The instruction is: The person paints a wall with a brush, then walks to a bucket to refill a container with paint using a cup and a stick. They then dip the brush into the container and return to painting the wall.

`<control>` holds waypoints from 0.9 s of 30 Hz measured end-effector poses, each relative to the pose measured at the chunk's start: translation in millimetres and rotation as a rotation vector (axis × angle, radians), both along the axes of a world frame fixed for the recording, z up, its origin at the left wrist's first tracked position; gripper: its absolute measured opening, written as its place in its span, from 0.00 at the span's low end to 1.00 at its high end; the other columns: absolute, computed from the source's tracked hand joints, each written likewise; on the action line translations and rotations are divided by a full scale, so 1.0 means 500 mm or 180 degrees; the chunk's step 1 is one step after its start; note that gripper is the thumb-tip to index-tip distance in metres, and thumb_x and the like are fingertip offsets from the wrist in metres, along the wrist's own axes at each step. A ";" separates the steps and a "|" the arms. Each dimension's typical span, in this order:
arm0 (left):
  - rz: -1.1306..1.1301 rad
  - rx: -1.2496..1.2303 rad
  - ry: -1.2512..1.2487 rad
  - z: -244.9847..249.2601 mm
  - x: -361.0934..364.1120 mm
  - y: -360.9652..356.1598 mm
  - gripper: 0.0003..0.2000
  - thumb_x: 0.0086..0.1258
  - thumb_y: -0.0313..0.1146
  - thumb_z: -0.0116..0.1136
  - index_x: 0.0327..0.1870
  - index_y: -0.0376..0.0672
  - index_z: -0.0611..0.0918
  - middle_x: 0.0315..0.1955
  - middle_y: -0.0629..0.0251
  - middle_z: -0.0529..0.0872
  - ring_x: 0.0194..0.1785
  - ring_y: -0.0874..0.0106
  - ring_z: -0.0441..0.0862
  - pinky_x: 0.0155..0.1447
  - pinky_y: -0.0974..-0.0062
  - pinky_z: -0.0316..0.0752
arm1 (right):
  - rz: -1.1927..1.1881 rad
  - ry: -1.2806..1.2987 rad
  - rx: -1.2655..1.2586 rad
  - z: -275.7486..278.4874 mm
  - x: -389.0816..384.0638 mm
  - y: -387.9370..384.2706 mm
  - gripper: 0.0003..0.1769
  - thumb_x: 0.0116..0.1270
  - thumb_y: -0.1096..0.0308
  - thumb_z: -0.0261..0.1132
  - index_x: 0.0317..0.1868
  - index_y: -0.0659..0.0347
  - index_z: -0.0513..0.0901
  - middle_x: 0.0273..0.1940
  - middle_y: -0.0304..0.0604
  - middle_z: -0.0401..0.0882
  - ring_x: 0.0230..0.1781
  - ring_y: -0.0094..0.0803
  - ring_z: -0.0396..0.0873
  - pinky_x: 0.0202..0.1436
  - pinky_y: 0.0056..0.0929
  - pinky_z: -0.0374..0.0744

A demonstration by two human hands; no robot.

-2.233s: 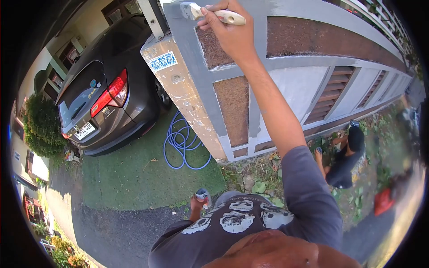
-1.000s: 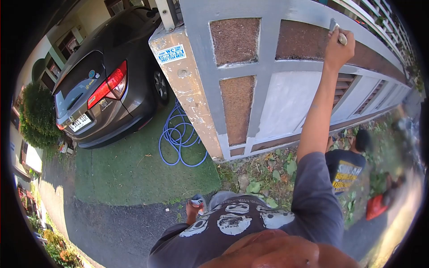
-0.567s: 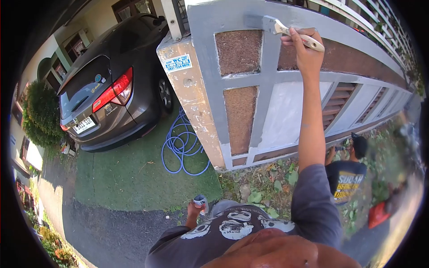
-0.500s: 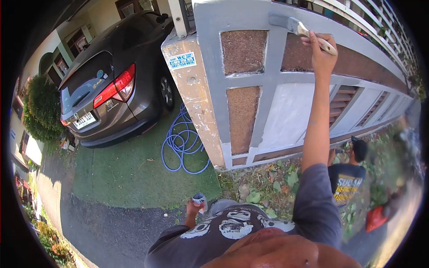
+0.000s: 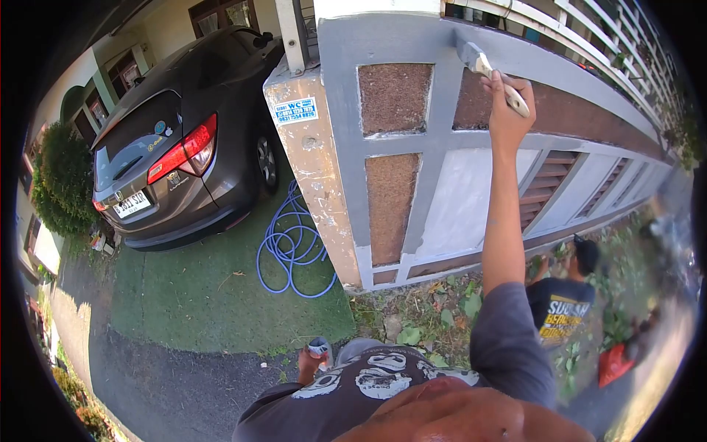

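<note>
My right hand (image 5: 509, 99), raised at the upper right, grips the pale wooden handle of a paintbrush (image 5: 477, 60). The grey-coated bristles touch the grey band near the top of the wall (image 5: 434, 140), above its brown textured panels (image 5: 394, 96). Low in the view, my left hand (image 5: 309, 365) is wrapped round a small cup (image 5: 319, 347) with grey paint on it, close to my body. How full the cup is cannot be made out.
A dark car (image 5: 177, 140) stands left of the wall on green ground, beside a coiled blue hose (image 5: 287, 254). Another person (image 5: 563, 295) crouches at the wall's base on the right, near a red bag (image 5: 613, 366). White railings (image 5: 574, 15) top the wall.
The brush is turned more upright, its bristles still on the upper grey band. The view has shifted slightly, and the crouching person's arm shows more.
</note>
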State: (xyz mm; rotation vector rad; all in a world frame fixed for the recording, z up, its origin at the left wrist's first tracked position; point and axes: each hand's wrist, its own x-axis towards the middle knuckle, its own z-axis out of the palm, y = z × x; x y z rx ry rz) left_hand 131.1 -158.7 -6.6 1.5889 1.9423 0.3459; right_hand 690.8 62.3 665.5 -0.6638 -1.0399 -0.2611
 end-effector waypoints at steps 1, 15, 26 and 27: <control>0.0043 -0.0435 -0.0185 0.004 0.001 0.007 0.57 0.36 0.55 0.85 0.69 0.28 0.71 0.59 0.42 0.80 0.64 0.47 0.78 0.68 0.57 0.75 | 0.0010 -0.0001 -0.0003 0.001 -0.021 -0.014 0.09 0.72 0.72 0.70 0.38 0.69 0.81 0.37 0.49 0.87 0.39 0.32 0.90 0.42 0.24 0.87; 0.0779 -0.0135 -0.0649 0.000 0.006 -0.079 0.57 0.35 0.48 0.86 0.70 0.29 0.70 0.58 0.41 0.81 0.62 0.46 0.78 0.67 0.56 0.74 | 0.2494 0.3410 -0.0413 -0.557 0.196 -0.203 0.20 0.77 0.74 0.59 0.58 0.86 0.70 0.57 0.68 0.79 0.62 0.52 0.80 0.65 0.32 0.86; 0.0255 -0.0504 -0.0428 0.019 -0.137 -0.039 0.52 0.36 0.52 0.86 0.64 0.31 0.74 0.54 0.43 0.84 0.58 0.47 0.83 0.60 0.57 0.80 | 0.2525 0.5384 -0.1102 -1.019 0.005 -0.440 0.23 0.81 0.69 0.55 0.66 0.80 0.68 0.63 0.60 0.78 0.64 0.45 0.80 0.64 0.32 0.86; 0.0210 -0.0491 -0.0430 0.025 -0.141 -0.020 0.52 0.36 0.52 0.86 0.64 0.31 0.74 0.54 0.43 0.84 0.58 0.47 0.83 0.60 0.57 0.80 | 0.2505 0.5374 -0.1055 -1.004 -0.014 -0.435 0.23 0.81 0.69 0.55 0.66 0.80 0.68 0.63 0.60 0.78 0.64 0.45 0.80 0.64 0.32 0.86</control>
